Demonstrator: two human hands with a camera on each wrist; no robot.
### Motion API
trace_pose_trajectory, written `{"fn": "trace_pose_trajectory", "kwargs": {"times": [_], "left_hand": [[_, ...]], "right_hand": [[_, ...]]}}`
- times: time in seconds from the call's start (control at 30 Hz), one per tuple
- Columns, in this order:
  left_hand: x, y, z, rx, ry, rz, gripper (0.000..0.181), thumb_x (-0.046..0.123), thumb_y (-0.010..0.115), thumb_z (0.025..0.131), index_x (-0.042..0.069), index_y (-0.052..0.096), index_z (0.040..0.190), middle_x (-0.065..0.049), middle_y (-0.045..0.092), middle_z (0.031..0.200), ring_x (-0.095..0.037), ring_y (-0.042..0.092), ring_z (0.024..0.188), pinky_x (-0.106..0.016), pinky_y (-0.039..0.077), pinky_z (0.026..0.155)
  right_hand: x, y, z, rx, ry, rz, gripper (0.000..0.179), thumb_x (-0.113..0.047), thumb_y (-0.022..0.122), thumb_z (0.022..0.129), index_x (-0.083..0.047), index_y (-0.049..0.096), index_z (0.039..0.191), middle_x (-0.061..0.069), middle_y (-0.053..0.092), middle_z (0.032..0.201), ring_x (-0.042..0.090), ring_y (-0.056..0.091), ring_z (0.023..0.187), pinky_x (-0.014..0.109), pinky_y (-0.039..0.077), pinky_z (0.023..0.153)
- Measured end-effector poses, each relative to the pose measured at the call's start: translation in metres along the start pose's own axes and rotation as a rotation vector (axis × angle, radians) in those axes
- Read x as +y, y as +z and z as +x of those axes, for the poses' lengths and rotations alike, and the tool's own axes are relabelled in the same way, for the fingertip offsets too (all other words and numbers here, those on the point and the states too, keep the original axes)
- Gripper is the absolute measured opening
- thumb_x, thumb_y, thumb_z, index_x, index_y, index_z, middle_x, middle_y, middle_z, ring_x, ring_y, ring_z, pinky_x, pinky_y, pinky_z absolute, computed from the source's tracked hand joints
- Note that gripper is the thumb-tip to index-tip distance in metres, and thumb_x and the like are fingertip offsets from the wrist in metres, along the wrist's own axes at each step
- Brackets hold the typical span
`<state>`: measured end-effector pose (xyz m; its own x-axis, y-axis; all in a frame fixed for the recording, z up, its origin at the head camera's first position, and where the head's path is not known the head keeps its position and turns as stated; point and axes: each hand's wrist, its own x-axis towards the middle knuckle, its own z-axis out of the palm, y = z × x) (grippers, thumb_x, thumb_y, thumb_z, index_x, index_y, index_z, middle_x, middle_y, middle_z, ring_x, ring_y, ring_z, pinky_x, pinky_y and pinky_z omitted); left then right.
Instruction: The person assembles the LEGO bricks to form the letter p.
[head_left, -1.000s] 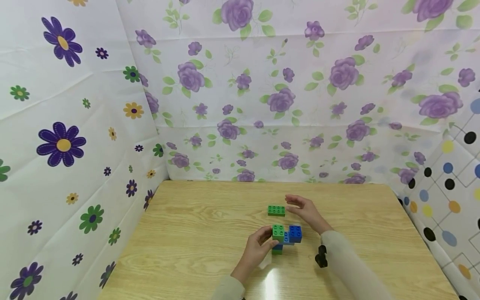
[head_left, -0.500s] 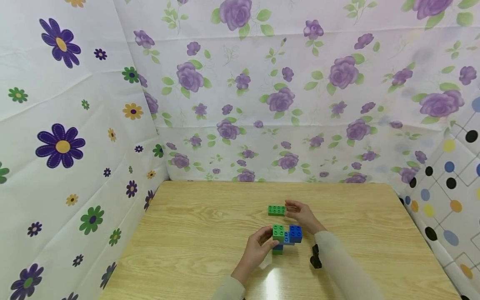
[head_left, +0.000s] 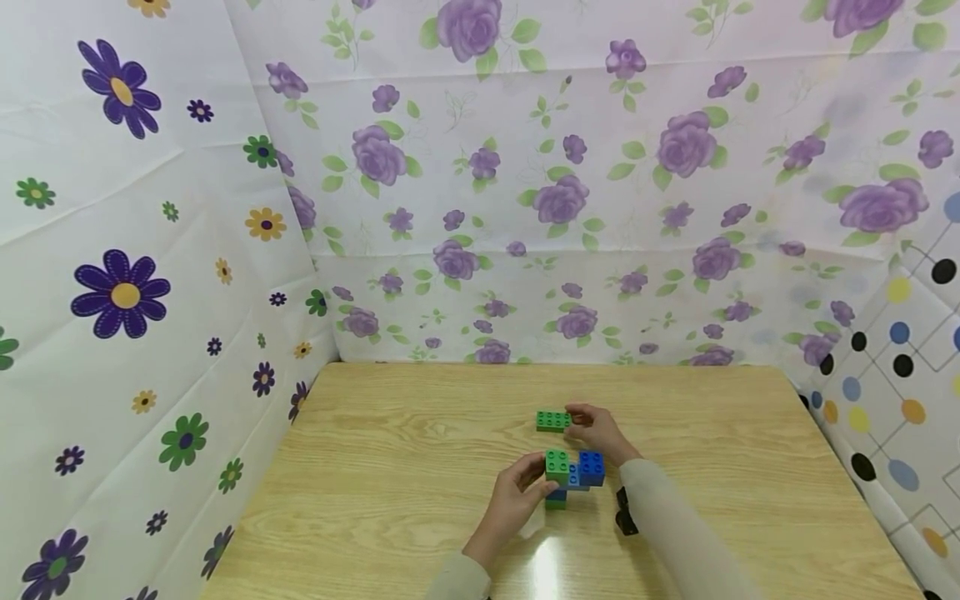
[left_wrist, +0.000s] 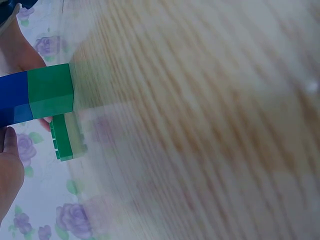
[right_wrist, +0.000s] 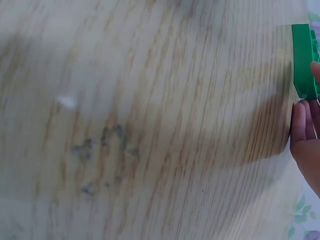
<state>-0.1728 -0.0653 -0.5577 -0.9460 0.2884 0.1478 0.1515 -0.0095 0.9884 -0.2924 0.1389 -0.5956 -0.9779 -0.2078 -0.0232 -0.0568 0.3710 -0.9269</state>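
My left hand (head_left: 517, 493) holds a small built-up stack of toy building bricks upright, thumb in front and fingers behind. The stack has a light green brick (head_left: 557, 466) on top, a dark blue brick (head_left: 592, 468) on a light blue arm at its right, and a blue brick (left_wrist: 14, 98) above a green brick (left_wrist: 51, 90) at its foot. Behind it, a long green brick (head_left: 553, 421) lies studs up on the table. My right hand (head_left: 600, 433) pinches this brick's right end between thumb and fingers; in the right wrist view a fingertip overlaps its studded side.
The wooden table (head_left: 405, 483) runs back to a flowered cloth wall (head_left: 525, 292). Another patterned cloth (head_left: 172, 350) stands along the left, and a dotted one (head_left: 892, 400) along the right. A black device (head_left: 626, 512) sits by the right sleeve.
My right hand has moved left and slightly down, its fingertips now around the end of the long green brick. The left hand and its stack have stayed put.
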Motion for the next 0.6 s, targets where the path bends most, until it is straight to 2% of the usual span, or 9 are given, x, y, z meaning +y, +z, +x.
{"fn": "trace_pose_trajectory", "kwargs": {"times": [0.27,0.6], "left_hand": [[-0.0005,0.0003,-0.0002,0.006,-0.006,-0.001,0.037,0.004,0.068,0.088,0.000,0.059,0.124,-0.015,0.060,0.125,-0.030,0.055,0.121,-0.038,0.044,0.105],[-0.0003,-0.0001,-0.0007,0.003,-0.002,0.002,0.037,0.005,0.068,0.088,0.000,0.058,0.124,-0.015,0.060,0.125,-0.029,0.054,0.121,-0.039,0.043,0.105]], "right_hand": [[-0.0058,0.0076,-0.0006,0.038,0.101,0.010,0.045,0.004,0.066,0.088,0.005,0.053,0.131,0.025,0.055,0.125,0.037,0.052,0.112,0.048,0.048,0.095],[-0.0025,0.0075,0.0019,0.049,0.090,0.000,0.040,0.001,0.067,0.088,0.004,0.057,0.127,0.023,0.058,0.119,0.033,0.055,0.107,0.043,0.052,0.089]]}}
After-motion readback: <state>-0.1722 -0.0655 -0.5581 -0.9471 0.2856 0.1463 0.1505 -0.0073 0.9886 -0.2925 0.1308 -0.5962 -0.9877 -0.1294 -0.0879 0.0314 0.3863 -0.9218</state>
